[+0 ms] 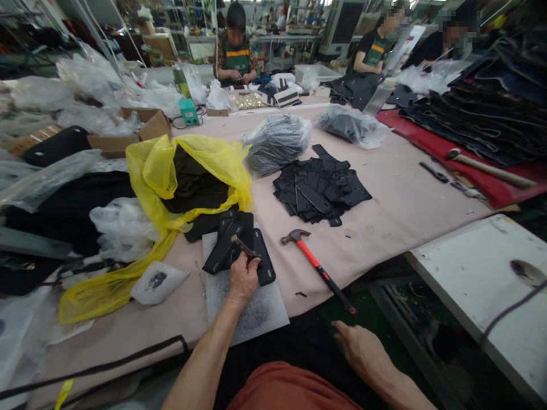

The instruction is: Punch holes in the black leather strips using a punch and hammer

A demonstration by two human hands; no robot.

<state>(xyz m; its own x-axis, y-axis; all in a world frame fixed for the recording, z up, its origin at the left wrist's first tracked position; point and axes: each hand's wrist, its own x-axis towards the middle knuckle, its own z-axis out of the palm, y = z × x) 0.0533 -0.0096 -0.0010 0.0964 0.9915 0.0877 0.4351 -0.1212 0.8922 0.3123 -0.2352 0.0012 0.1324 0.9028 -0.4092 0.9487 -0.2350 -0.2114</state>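
My left hand [245, 277] is closed on a small dark tool [245, 247] with a brassy end, held over several black pieces [231, 242]. These pieces lie on a white board [260, 310] with dark specks. My right hand [356, 344] hangs off the table's front edge, below the end of a claw hammer [318, 267] with a red and black handle; it touches nothing I can make out, and its fingers are partly curled. Beyond the hammer lies a heap of black strips [320, 188]. A yellow plastic bag [145, 171] with dark pieces inside stands behind the board.
Grey plastic-wrapped bundles [277, 139] sit at the back of the table [397, 199]. On the right are stacked dark fabric [482, 125], a wooden-handled hammer [496, 168] and a white worktop [482, 273]. Clear bags crowd the left. Several people work across the table.
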